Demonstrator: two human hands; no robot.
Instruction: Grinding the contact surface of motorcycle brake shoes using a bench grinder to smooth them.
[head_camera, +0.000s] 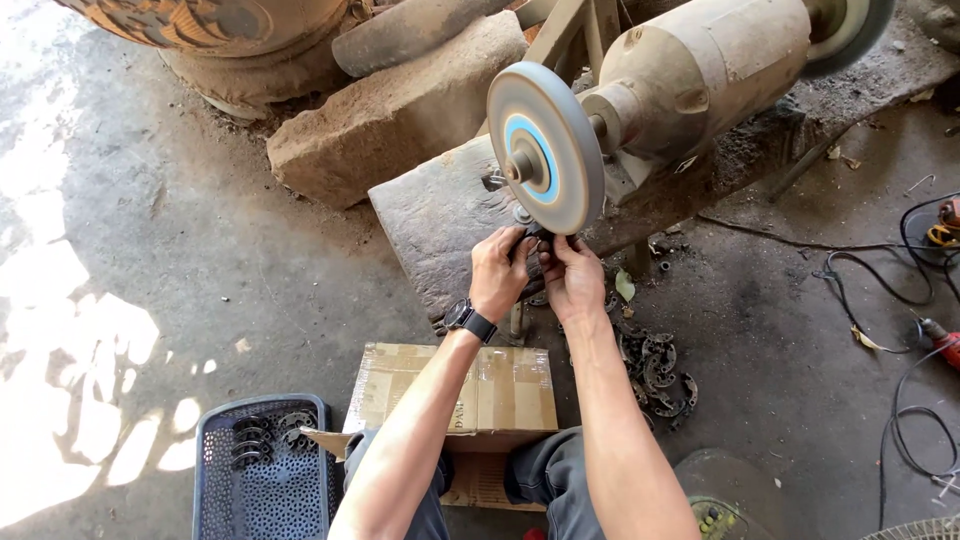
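Grinding step in hand: left hand (497, 272) and right hand (572, 276) clench small dark part (531, 240), probably metal, at grinding wheel (546, 148) six o'clock; next needs steady pressure.

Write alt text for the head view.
Both hands, left hand and right hand, press a small dark metal part against the lower edge of a bench grinder's wheel. A cardboard box sits below.

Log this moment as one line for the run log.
left hand and right hand: both holding small dark metal part | against lower edge of grinding wheel | cardboard box between knees
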